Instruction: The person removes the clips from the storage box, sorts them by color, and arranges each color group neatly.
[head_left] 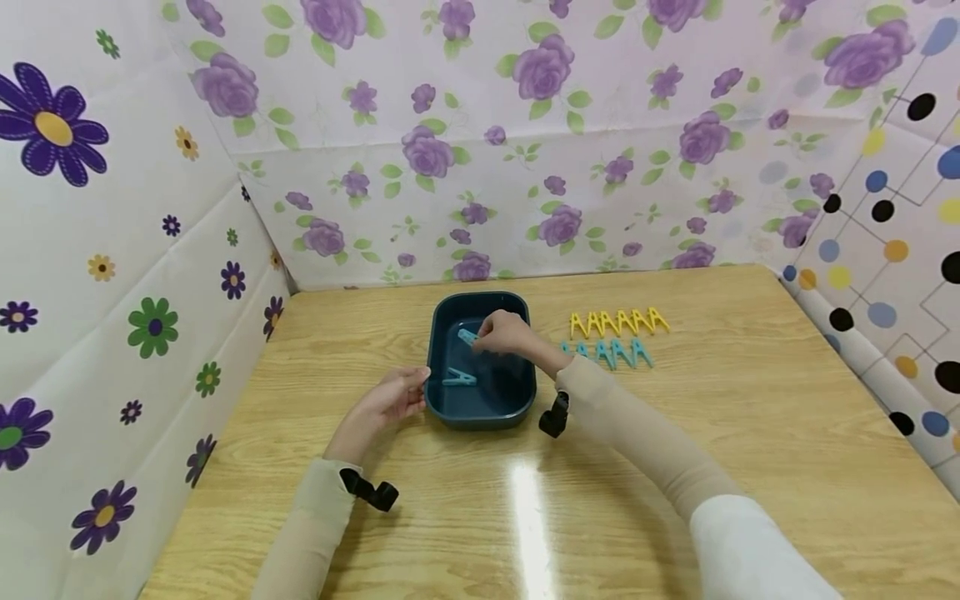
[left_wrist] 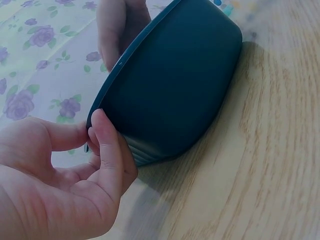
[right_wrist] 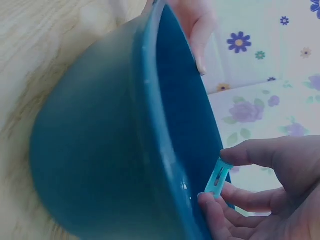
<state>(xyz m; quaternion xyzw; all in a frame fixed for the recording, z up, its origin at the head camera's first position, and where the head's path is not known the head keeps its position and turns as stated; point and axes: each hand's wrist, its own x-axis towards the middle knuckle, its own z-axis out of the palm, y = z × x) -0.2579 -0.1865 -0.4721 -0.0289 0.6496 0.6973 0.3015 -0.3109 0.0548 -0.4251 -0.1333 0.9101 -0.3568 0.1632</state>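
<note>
A dark teal plastic basin [head_left: 480,421] stands on the wooden table. My left hand [head_left: 396,393] pinches its left rim between thumb and fingers, as the left wrist view shows from close by. Over the inside of the basin, my right hand [head_left: 507,332] holds a light blue clothespin [right_wrist: 218,178] between thumb and fingertips. Another blue clothespin [head_left: 459,377] lies on the basin floor, toward the front left.
Right of the basin, a row of yellow clothespins [head_left: 619,322] lies behind a row of blue clothespins [head_left: 617,353], partly hidden by my right wrist. Flowered cloth [head_left: 480,150] rises at the table's back edge, and patterned cloth hangs on both sides.
</note>
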